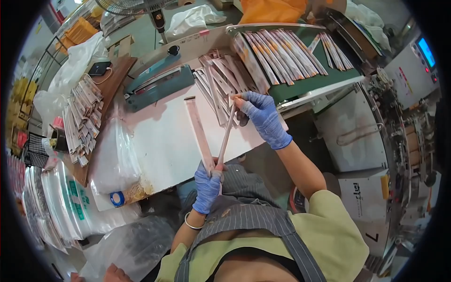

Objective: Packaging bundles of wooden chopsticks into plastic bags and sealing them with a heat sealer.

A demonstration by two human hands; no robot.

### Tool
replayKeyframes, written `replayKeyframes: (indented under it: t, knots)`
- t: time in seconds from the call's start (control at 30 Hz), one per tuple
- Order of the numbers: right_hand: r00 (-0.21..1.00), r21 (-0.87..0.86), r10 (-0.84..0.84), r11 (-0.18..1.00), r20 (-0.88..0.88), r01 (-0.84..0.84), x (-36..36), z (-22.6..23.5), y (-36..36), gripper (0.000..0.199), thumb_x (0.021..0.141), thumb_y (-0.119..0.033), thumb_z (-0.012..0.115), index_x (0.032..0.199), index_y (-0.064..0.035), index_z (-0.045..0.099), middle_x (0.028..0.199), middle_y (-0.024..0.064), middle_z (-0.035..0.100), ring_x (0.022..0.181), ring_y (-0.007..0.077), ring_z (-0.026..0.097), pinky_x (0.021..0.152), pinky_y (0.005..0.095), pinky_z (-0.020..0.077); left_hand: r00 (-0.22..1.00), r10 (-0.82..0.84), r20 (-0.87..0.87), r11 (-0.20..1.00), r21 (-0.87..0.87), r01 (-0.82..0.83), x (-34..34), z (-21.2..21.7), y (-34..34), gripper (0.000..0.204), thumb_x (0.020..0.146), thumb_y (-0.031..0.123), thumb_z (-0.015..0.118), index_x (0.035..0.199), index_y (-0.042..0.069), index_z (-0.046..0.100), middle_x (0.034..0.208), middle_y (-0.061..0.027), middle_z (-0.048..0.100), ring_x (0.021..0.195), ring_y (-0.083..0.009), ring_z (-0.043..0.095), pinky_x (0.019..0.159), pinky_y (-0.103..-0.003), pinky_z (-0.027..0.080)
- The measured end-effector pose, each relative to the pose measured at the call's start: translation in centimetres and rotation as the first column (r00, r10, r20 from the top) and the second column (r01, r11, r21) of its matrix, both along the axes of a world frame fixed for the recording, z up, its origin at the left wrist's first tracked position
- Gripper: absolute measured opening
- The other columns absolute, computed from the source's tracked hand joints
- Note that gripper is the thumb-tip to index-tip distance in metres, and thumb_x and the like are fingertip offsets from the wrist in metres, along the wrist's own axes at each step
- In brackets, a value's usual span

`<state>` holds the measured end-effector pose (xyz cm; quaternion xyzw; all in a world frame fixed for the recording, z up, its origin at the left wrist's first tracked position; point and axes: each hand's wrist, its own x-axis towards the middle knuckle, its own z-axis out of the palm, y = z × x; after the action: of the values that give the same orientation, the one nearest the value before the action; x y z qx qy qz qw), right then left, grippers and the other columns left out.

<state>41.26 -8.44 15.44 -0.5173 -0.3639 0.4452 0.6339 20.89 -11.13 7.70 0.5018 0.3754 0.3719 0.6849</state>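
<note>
Sachet strips span between both gloved hands, left and right.

The left hand hides the lower ends of the long sachets; at twelve o'clock, the fan is cut off.

Bright, even overhead light, soft shadows. Mild glare on white table and plastic bags at 8 o'clock. Heavy fisheye bending, black vignette at rim. Slight softness throughout.
</note>
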Motion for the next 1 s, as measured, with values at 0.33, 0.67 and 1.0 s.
replayKeyframes:
  t: [0.33, 0.67, 1.0]
  knots:
    - [0.977, -0.213, 0.203, 0.959, 0.064, -0.185, 1.2, -1.3, 2.2, 0.017, 0.084, -0.015, 0.052, 0.084, 0.0006, 0.059, 0.064, 0.0058, 0.057, 0.049, 0.0092, 0.054, 0.041, 0.0193, 0.0432, 0.876, 0.373, -0.307, 0.769, 0.631, -0.106, -1.1, -2.7, 2.9, 0.017, 0.082, 0.012, 0.059, 0.093, 0.0, 0.056, 0.07, -0.0047, 0.06, 0.06, -0.01, 0.055, 0.058, -0.023, 0.044]
    - [0.967, -0.068, 0.223, 0.97, -0.12, -0.232, -3.4, -3.1, 1.9, 0.011, 0.083, -0.014, 0.051, 0.082, -0.0035, 0.055, 0.061, 0.0023, 0.05, 0.051, 0.0097, 0.049, 0.046, 0.0203, 0.04, 0.952, -0.128, 0.277, 0.954, -0.229, 0.195, -2.1, -1.5, 4.5, 0.022, 0.084, 0.019, 0.057, 0.092, 0.001, 0.049, 0.067, -0.0057, 0.054, 0.046, -0.0056, 0.041, 0.041, -0.02, 0.033]
    - [0.768, -0.012, 0.339, 0.918, 0.543, -0.397, -1.3, 2.3, 7.5, 0.017, 0.081, -0.017, 0.059, 0.081, 0.0001, 0.058, 0.065, -0.0011, 0.051, 0.058, 0.0053, 0.043, 0.052, 0.0203, 0.0378, 0.919, -0.368, 0.14, 0.894, -0.217, 0.391, -4.9, 0.7, 3.9, 0.029, 0.079, 0.03, 0.062, 0.087, 0.006, 0.048, 0.066, -0.0052, 0.053, 0.047, -0.0052, 0.04, 0.041, -0.019, 0.033]
